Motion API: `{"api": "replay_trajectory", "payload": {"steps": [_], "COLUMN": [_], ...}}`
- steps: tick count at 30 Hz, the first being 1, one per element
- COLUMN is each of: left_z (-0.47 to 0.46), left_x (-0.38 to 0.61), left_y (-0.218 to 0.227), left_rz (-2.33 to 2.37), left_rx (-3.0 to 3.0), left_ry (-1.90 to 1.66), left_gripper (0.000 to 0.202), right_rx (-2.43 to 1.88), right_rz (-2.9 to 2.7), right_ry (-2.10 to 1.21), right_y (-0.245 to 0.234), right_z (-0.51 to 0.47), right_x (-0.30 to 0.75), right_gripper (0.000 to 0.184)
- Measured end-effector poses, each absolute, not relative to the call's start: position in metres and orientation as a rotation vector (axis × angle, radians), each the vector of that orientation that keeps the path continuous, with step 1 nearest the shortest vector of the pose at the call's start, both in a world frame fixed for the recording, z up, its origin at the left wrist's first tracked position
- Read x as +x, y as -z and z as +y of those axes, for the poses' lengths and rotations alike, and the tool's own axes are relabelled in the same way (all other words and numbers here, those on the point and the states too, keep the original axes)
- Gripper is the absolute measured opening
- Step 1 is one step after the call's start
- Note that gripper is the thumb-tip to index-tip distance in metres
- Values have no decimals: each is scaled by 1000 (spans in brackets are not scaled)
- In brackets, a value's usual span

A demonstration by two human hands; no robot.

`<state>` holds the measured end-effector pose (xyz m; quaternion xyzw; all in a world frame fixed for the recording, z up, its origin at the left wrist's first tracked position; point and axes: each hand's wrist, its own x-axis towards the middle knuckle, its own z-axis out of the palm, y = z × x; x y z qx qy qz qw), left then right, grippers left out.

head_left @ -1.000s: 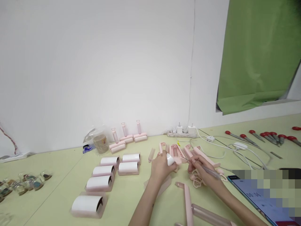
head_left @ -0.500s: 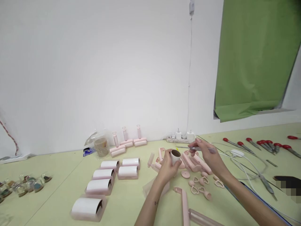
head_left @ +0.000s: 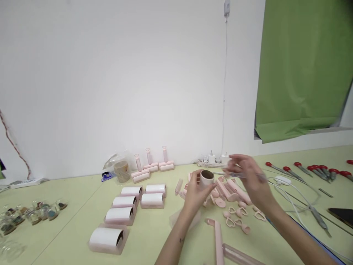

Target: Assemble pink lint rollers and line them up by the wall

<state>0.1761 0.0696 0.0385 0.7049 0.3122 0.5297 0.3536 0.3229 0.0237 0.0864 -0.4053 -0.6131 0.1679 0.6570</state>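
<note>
A small white lint-roller paper roll (head_left: 207, 182) with a brown core stands nearly upright in my left hand (head_left: 194, 193), the open end tipped toward me. My right hand (head_left: 250, 180), a little blurred, is closed around a thin screwdriver (head_left: 259, 177) with a clear handle. Its metal shaft points left toward the roll. Beneath both hands lies a heap of pink plastic parts (head_left: 227, 189). Several pink heart-shaped loops (head_left: 230, 222) are close in front of it. Nearer me lies a pink roller arm (head_left: 217, 239) beside a clear tube handle (head_left: 239, 254).
White rolls in pink covers (head_left: 107, 237) stand left of my arms. Small assembled pink rollers (head_left: 167, 166) stand by the wall near a tape roll (head_left: 121, 171). A power strip (head_left: 211, 163) sits behind. White cables (head_left: 296, 209) and red-ended tools (head_left: 293, 175) lie right; glass domes (head_left: 34, 216) left.
The view has shifted slightly left. My right hand has turned and shifted a little right with the screwdriver. My left hand keeps the roll in nearly the same place.
</note>
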Motion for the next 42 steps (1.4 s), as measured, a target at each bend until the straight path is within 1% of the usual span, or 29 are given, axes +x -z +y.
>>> {"api": "replay_trajectory", "payload": {"steps": [2,3,5,8,11,14,16,18,22,24,25,28,31,35,38,40,42], "left_z": [66,63,59,54,50,48,46,46,45,45,46,46,47,50,52,52,52], "left_x": [153,142,125,116,120,124,123,119,109,104,101,94,89,87,87,88,88], "left_y": [-50,-53,-51,-30,-7,5,7,7,6,6,6,6,4,5,8,10,11], "left_rz": [936,1021,1201,1389,1499,1553,1546,1506,1443,1438,1431,1412,1401,1393,1385,1372,1363], "left_rx": [1982,2082,2272,2401,2379,2363,2357,2352,2308,2231,2183,2069,2033,2000,1970,1961,1956], "left_ry": [-1235,-1129,-882,-624,-575,-626,-714,-806,-925,-1046,-1118,-1290,-1359,-1400,-1416,-1417,-1411], "left_gripper": [38,39,43,50,53,54,52,51,51,51,50,46,45,44,44,44,44], "right_rx": [-867,-913,-1079,-1235,-1273,-1288,-1332,-1467,-1759,-1788,-1796,-1792,-1790,-1732,-1637,-1699,-1878], "right_rz": [-1342,-1381,-1558,-1753,-1740,-1764,-1835,-1959,-2128,-2153,-2171,-2212,-2176,-2104,-2174,-2188,-2150], "right_ry": [-448,-487,-534,-549,-621,-622,-554,-421,-145,-117,-114,-138,-158,-207,-263,-252,-187], "right_y": [-85,-81,-67,-41,-21,-11,-7,-6,-5,-2,-1,3,1,-12,-21,-24,-24], "right_z": [10,6,2,5,7,6,8,13,38,52,58,67,63,53,51,54,60], "right_x": [328,330,334,335,332,332,333,333,327,322,320,318,319,301,280,277,285], "right_gripper": [21,21,25,33,39,39,37,35,23,14,13,17,14,30,36,33,27]}}
